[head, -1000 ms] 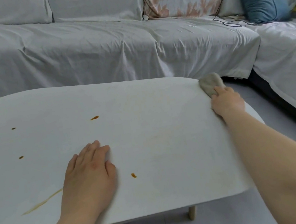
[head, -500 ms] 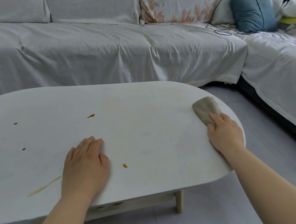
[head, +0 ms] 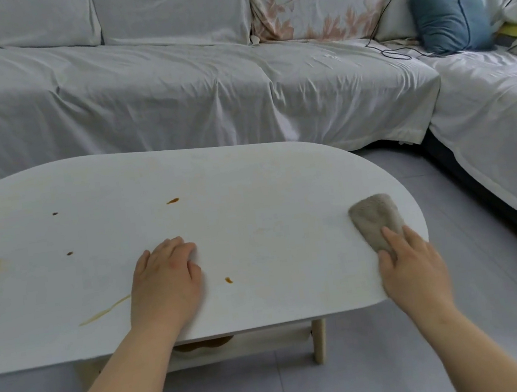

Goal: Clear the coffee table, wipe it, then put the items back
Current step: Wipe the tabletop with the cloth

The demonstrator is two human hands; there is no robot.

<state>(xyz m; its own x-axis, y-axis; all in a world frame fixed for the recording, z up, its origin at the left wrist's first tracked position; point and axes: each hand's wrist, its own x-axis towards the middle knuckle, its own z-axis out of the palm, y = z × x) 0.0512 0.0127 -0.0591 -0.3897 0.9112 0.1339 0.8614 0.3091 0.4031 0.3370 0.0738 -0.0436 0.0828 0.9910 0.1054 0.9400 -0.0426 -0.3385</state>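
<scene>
A white oval coffee table [head: 248, 180] fills the middle of the view, marked with small brown spots [head: 172, 201] and a yellowish streak [head: 104, 311]. At its right end lies a folded grey-beige cloth [head: 374, 216]. My right hand [head: 412, 261] presses down on the cloth's near part, fingers flat over it. My left hand [head: 165, 283] rests palm-down on the tabletop near the front edge, fingers together, holding nothing. One brown spot [head: 228, 280] sits just right of my left hand.
A long sofa under a pale sheet [head: 171, 92] runs behind the table and turns along the right side [head: 506, 137]. A blue cushion [head: 450, 17] and a black cable [head: 396, 52] lie on it. Grey tiled floor [head: 403, 357] surrounds the table; a lower shelf [head: 237, 346] shows underneath.
My right hand has dragged the cloth from the table's far right rim back toward the near right edge. My left hand stays planted on the tabletop.
</scene>
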